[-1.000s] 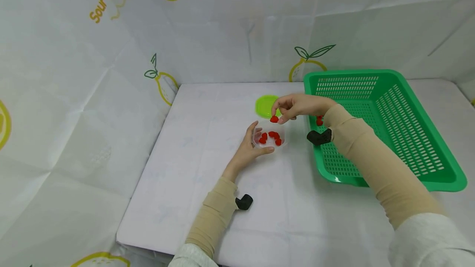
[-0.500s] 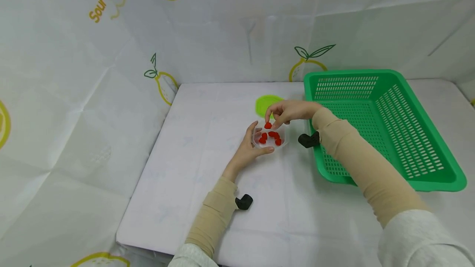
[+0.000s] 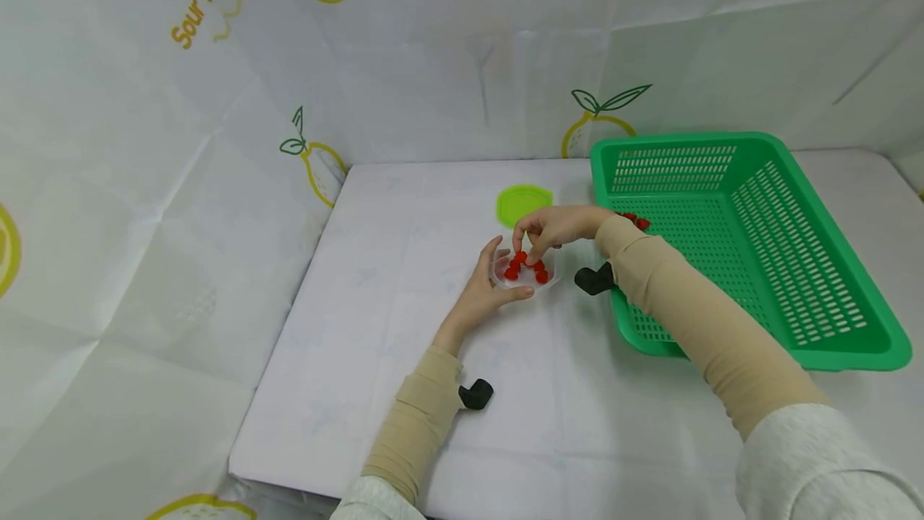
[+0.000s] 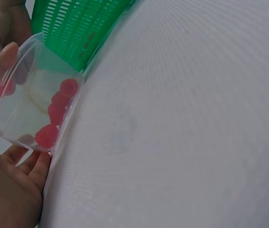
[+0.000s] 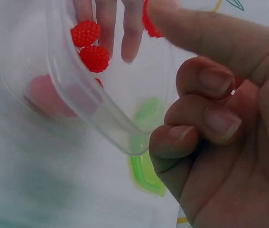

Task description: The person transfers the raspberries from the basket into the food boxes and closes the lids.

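Dropping a red berry (image 3: 521,257) into the clear tub (image 3: 524,271): right hand (image 3: 556,229) pinches it over the rim, left hand (image 3: 489,289) curled round the tub's near wall on the desk (image 3: 404,327). Next, I'd judge, fingers part. Tub holds several berries; green basket (image 3: 751,247) behind the right wrist has a few; lid (image 3: 523,203) lies beyond.

"sour sweet" stands in yellow on the backdrop sheet (image 3: 433,62).
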A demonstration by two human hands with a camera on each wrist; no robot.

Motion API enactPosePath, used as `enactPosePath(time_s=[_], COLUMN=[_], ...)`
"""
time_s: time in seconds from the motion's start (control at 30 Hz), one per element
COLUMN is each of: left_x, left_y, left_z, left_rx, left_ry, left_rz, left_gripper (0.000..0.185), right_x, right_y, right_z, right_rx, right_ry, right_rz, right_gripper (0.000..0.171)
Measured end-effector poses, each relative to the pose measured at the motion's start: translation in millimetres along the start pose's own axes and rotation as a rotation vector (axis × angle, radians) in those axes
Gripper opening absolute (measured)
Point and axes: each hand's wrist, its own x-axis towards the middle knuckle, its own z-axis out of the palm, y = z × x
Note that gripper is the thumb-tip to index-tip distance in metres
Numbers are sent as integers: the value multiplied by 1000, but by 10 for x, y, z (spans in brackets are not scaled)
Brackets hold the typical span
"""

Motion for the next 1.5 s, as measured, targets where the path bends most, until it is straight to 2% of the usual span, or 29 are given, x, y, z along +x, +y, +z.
enactPosePath(time_s=[0.23, 0.47, 0.8, 0.93, 1.17, 1.33, 1.5], left_x=[27, 3, -7, -16, -156, -182, -158], left_y=[-24, -17, -54, 3, 278, 325, 274], left_z=[32, 25, 20, 13, -18, -24, -17], left_rx=[24, 12, 25, 21, 22, 22, 2], left_ry=[2, 6, 6, 0, -13, -14, -12], left_rz=[41, 2, 3, -7, -2, 0, 1], left_gripper=[98, 98, 97, 98, 94, 94, 95], right_x=[-33, -22, -6, -8, -8, -9, -8], right_y=[53, 56, 61, 49, 34, 19, -6], right_z=[-6, 34, 70, 66, 83, 107, 124], right_rx=[-12, -14, -15, -21, -30, -57, -99], right_ry=[3, 19, 24, 38, 55, 72, 87], right_rz=[15, 46, 58, 58, 75, 51, 24], right_gripper=[26, 27, 29, 29, 28, 25, 24])
